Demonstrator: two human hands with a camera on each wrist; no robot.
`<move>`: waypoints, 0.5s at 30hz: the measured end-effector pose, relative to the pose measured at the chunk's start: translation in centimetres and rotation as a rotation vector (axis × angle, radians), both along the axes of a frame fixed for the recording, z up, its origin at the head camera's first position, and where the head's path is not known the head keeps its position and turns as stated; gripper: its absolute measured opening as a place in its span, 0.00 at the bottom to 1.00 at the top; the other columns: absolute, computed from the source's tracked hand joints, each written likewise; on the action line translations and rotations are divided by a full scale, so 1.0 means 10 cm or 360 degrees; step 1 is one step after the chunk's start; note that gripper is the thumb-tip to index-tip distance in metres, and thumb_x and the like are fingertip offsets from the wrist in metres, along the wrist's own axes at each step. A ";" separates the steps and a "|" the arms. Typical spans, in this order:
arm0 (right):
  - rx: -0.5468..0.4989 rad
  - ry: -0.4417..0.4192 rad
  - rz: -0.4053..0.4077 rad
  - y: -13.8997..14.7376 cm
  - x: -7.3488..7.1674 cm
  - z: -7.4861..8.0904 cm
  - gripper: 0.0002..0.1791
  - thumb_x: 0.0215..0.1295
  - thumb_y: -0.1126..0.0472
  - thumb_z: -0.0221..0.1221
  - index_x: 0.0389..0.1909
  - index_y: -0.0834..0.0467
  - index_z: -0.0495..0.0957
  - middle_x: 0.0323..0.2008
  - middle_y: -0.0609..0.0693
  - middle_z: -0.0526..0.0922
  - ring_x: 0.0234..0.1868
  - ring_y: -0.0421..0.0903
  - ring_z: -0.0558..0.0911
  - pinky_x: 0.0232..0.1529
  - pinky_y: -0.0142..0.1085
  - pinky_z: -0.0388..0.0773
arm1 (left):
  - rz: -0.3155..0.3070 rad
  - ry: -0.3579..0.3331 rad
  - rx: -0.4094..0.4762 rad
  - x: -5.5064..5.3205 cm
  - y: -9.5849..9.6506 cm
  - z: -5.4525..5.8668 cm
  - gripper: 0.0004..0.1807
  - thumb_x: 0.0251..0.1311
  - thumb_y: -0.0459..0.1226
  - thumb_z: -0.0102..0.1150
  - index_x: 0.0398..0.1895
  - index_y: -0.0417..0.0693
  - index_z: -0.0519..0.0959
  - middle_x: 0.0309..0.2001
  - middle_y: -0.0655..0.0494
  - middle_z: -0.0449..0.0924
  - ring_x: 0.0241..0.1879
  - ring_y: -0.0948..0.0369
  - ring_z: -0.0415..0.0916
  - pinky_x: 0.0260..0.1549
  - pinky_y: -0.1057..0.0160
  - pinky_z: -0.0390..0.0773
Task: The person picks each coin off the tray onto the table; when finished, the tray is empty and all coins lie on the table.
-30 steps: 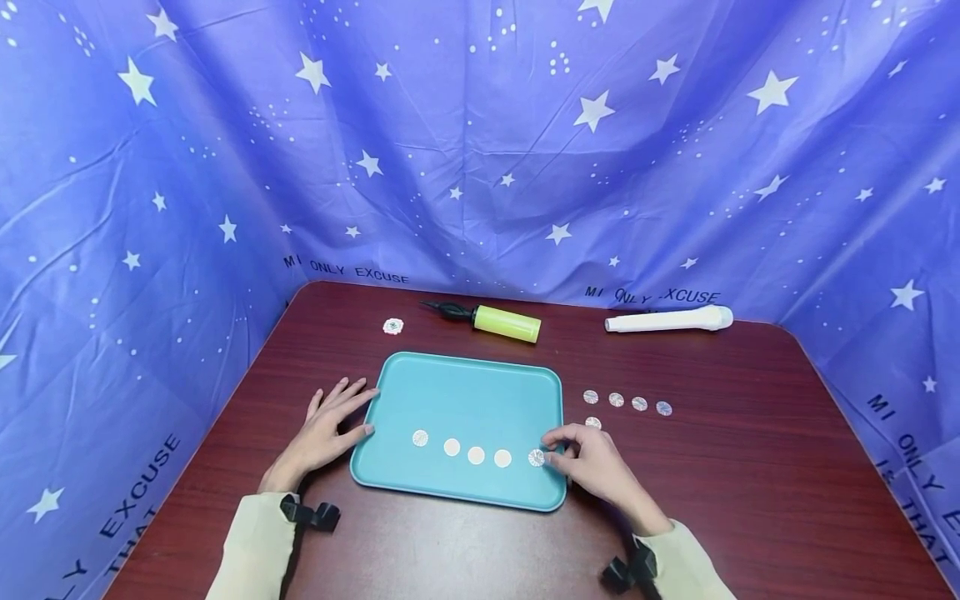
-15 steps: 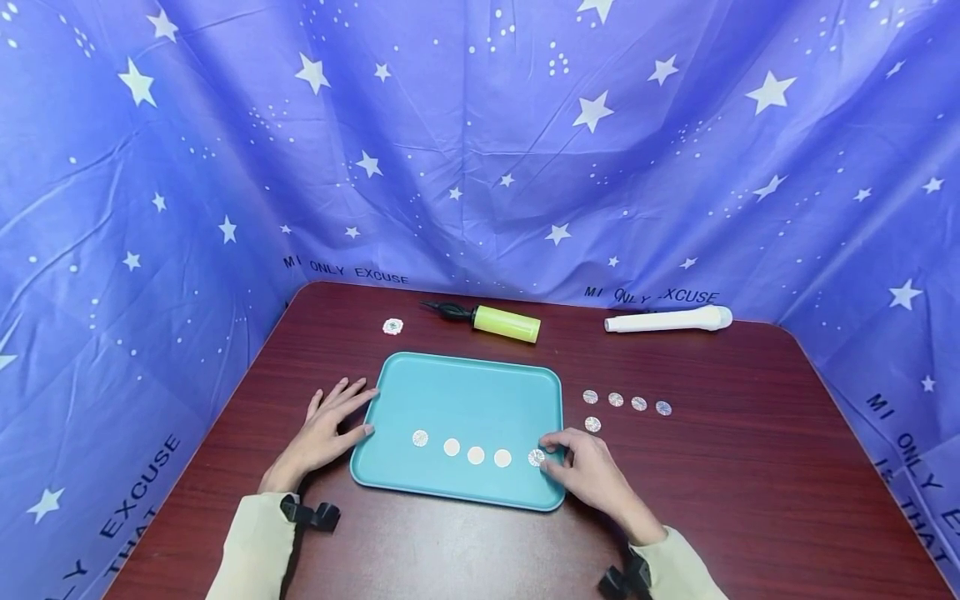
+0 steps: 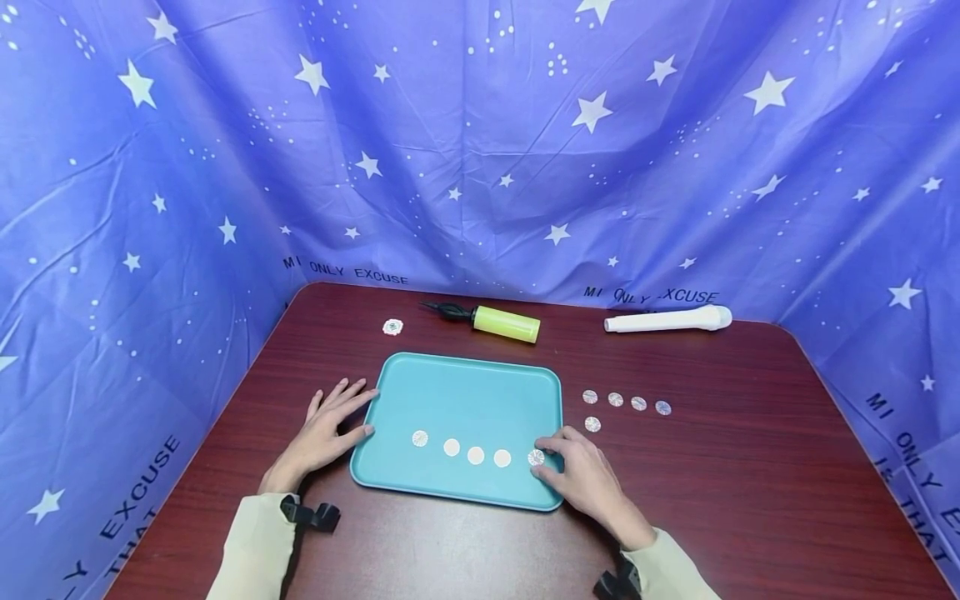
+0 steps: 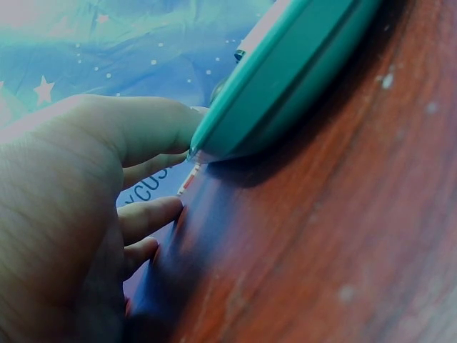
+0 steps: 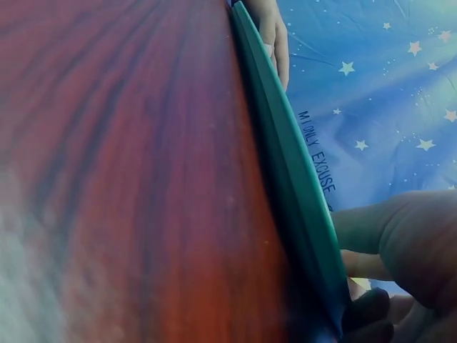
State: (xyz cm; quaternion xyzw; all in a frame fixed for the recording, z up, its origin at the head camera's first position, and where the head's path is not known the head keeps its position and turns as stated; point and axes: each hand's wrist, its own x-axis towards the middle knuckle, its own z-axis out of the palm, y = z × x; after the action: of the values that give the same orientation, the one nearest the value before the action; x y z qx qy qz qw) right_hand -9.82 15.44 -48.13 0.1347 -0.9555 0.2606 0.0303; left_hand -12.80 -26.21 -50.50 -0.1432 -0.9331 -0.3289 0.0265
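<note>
A turquoise tray point(image 3: 457, 379) lies flat on the table. On it a row of small round discs runs left to right: a silvery patterned disc point(image 3: 420, 437), three plain whitish discs point(image 3: 476, 455), then another silvery disc point(image 3: 536, 457) near the right rim. My right hand point(image 3: 591, 479) reaches over that rim, thumb and forefinger spread on either side of the last disc, which lies visible between them. My left hand point(image 3: 322, 433) rests at the tray's left rim, fingers extended; in the left wrist view its fingertips meet the tray edge point(image 4: 250, 100).
Right of the tray, several silvery discs point(image 3: 615, 400) lie on the dark red table point(image 3: 750, 467). Behind it are a yellow-green hand pump point(image 3: 506, 325) with a black nozzle, a white microphone-shaped stick point(image 3: 667, 320) and a small white scalloped piece point(image 3: 393, 327). A starry blue curtain point(image 3: 465, 167) surrounds the table.
My right hand has shifted slightly left and toward me, and its thumb and forefinger have spread away from the end disc. The disc row and my left hand have stayed put.
</note>
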 end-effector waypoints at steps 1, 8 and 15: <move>-0.0006 0.0004 -0.0005 0.00 0.00 0.00 0.15 0.50 0.56 0.75 0.41 0.52 0.89 0.36 0.44 0.82 0.35 0.38 0.79 0.36 0.34 0.76 | -0.0001 -0.0002 0.0001 0.00 0.00 0.00 0.33 0.61 0.46 0.65 0.71 0.54 0.71 0.75 0.40 0.62 0.78 0.36 0.48 0.70 0.27 0.34; -0.0002 0.0010 -0.0035 -0.02 0.00 -0.01 0.11 0.51 0.56 0.75 0.37 0.50 0.89 0.36 0.43 0.83 0.39 0.41 0.83 0.38 0.37 0.79 | -0.0004 -0.0005 0.0002 0.00 0.00 0.00 0.33 0.61 0.45 0.65 0.70 0.54 0.72 0.75 0.40 0.62 0.78 0.35 0.48 0.70 0.27 0.34; 0.0055 -0.0036 -0.0028 -0.04 -0.01 0.00 0.08 0.54 0.55 0.73 0.35 0.49 0.86 0.36 0.42 0.81 0.38 0.39 0.82 0.36 0.38 0.78 | -0.0002 0.0001 -0.0005 0.00 0.00 0.00 0.33 0.61 0.45 0.65 0.70 0.54 0.72 0.75 0.39 0.63 0.78 0.35 0.48 0.70 0.27 0.35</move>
State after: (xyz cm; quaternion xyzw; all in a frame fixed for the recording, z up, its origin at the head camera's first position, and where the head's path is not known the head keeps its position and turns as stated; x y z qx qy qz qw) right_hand -9.90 15.08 -48.10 0.1239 -0.9613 0.2454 0.0195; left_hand -12.83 -26.19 -50.50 -0.1438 -0.9335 -0.3275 0.0263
